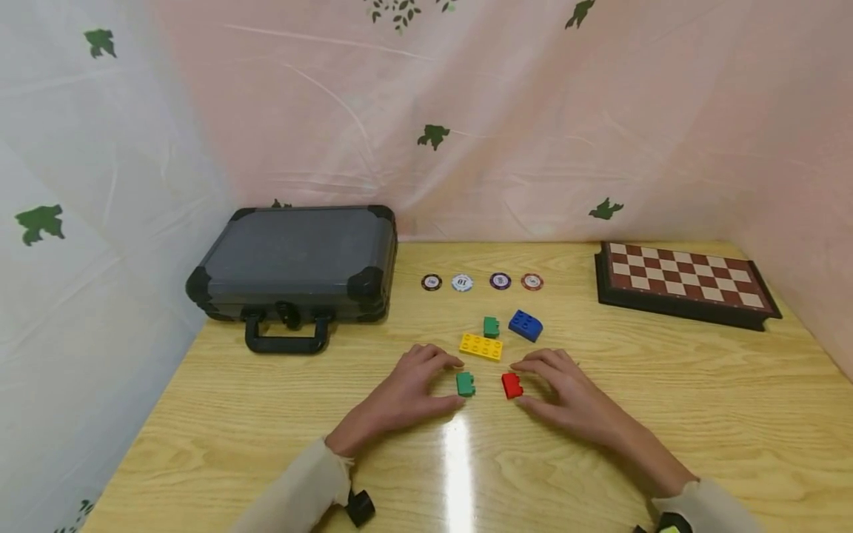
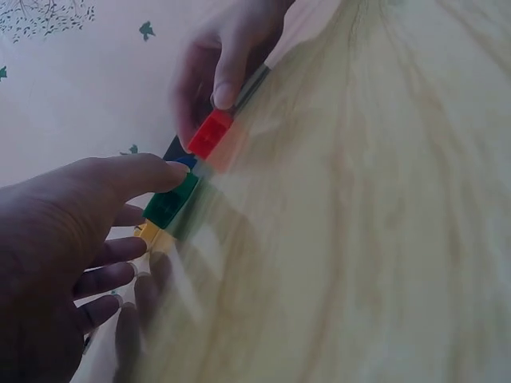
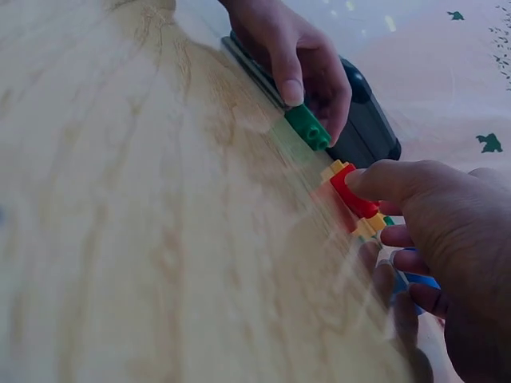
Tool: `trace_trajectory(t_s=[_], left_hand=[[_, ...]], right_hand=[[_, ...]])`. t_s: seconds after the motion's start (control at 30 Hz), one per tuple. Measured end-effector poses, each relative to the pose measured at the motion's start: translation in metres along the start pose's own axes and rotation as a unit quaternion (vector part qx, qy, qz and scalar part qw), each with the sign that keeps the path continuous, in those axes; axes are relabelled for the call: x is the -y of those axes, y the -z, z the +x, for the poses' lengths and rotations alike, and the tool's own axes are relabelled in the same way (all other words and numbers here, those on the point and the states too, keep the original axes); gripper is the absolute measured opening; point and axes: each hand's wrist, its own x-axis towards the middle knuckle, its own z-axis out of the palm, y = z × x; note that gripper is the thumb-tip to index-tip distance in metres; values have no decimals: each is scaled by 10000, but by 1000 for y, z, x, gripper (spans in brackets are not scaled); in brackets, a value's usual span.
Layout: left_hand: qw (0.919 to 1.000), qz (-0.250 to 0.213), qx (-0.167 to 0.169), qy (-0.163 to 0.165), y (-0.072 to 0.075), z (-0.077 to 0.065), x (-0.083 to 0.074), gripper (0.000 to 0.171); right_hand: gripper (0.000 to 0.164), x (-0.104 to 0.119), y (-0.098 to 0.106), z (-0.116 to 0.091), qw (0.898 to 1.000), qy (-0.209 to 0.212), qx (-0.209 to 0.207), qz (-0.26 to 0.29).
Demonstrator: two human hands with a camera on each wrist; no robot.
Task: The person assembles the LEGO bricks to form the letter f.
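Observation:
My left hand [image 1: 420, 386] pinches a small green toy building brick [image 1: 464, 384] between thumb and forefinger, its studs turned to the right. Facing it, my right hand [image 1: 566, 389] pinches a small red brick [image 1: 511, 385], also low at the table. A short gap separates the two bricks. In the left wrist view the thumb covers one end of the green brick [image 2: 170, 201]. The right thumb overlaps the red brick [image 3: 353, 191] in the right wrist view. Just beyond the hands lie a yellow brick [image 1: 481, 347], another green brick [image 1: 491, 327] and a blue brick [image 1: 526, 326].
A grey case [image 1: 293, 255] with black corners and a handle lies closed at the back left. Several poker chips, including a purple one [image 1: 500, 280], form a row behind the bricks. A checkered game board [image 1: 686, 277] lies at the back right, before a hanging cloth [image 1: 506, 185].

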Motion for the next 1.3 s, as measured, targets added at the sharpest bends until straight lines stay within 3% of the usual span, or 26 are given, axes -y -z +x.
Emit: trace_trajectory(t_s=[0.53,0.93,1.3], left_hand=[[9992,223,-192,-264,-10,6,-3,37],[9988,261,-149,-374,-13,8,-3,34],[9989,248,-111,-383,-13,9,-4,33]], right_hand=[[38,0,-5,3,9999,81,-75,-23],[37,0,-7,5,9992,309,-240,-29],[36,1,-6,4,9996,221,-183,64]])
